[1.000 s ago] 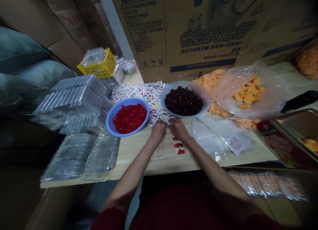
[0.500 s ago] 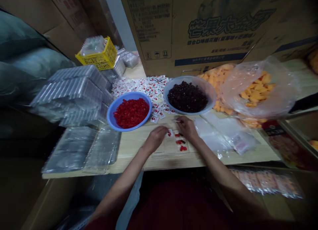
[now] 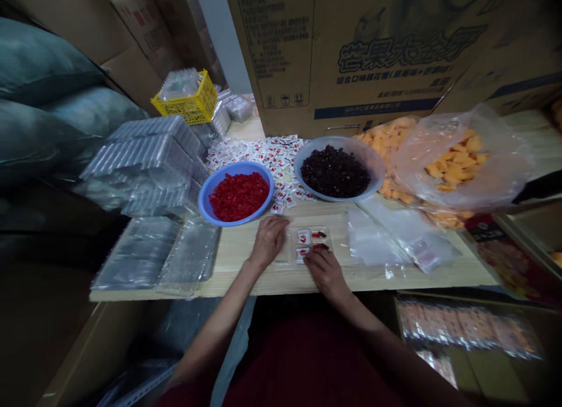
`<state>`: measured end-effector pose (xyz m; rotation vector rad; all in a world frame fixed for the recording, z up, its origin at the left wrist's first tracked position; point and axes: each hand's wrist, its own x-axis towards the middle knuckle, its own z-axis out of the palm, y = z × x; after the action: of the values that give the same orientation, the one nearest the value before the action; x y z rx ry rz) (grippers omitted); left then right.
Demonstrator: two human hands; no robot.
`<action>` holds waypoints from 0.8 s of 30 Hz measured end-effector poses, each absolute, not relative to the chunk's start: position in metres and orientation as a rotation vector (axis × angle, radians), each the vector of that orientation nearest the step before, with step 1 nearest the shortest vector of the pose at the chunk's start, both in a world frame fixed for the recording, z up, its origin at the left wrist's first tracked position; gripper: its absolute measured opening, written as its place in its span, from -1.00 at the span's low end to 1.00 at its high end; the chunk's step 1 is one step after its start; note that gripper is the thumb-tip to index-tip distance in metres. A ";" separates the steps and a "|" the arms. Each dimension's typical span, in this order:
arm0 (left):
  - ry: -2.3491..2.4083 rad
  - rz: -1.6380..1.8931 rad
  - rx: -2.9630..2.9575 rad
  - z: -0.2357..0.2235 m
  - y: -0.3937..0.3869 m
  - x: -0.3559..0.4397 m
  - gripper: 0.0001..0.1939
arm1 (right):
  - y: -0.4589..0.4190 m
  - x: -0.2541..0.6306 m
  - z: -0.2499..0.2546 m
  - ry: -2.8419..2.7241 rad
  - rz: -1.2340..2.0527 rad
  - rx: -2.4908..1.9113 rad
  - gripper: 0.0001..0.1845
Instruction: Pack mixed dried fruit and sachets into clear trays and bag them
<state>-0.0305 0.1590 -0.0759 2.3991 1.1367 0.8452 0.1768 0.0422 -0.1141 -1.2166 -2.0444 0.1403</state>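
A small clear compartment tray (image 3: 309, 240) lies on the wooden table (image 3: 386, 275) before me, with red and dark bits and small white-and-red sachets in its cells. My left hand (image 3: 268, 240) rests at the tray's left edge, fingers curled down on it. My right hand (image 3: 324, 270) covers the tray's near side, fingers bent onto a sachet in a cell. Behind the tray are a blue bowl of red candied pieces (image 3: 237, 194), a grey bowl of dark dried fruit (image 3: 336, 171) and a scatter of loose sachets (image 3: 272, 152).
Stacks of empty clear trays (image 3: 144, 161) fill the table's left. A yellow basket (image 3: 189, 99) stands at the back left. Open plastic bags of orange dried fruit (image 3: 452, 161) and flat clear bags (image 3: 386, 234) lie right. Large cardboard boxes (image 3: 373, 50) wall off the back.
My right hand has drawn back from the far side of the small tray to its near side. My left hand has stayed by the tray's left edge. More sachets now lie in the tray.
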 end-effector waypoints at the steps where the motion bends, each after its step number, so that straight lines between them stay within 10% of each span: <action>1: 1.194 0.864 2.370 -0.072 0.162 -0.033 -0.54 | 0.043 0.178 -0.117 -2.078 0.136 -1.216 -0.69; 13: 1.001 0.483 2.665 -0.079 0.137 0.003 -0.49 | 0.032 0.222 -0.038 -1.753 0.190 -1.409 -0.69; 24: 1.108 0.825 2.601 -0.090 0.153 -0.020 -0.27 | -0.007 0.517 0.044 -0.882 -0.513 -2.356 -0.71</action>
<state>-0.0196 0.1535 -0.0899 2.6010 1.1083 0.8255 0.5169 -0.0073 0.0438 -2.3556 -0.8824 -0.5126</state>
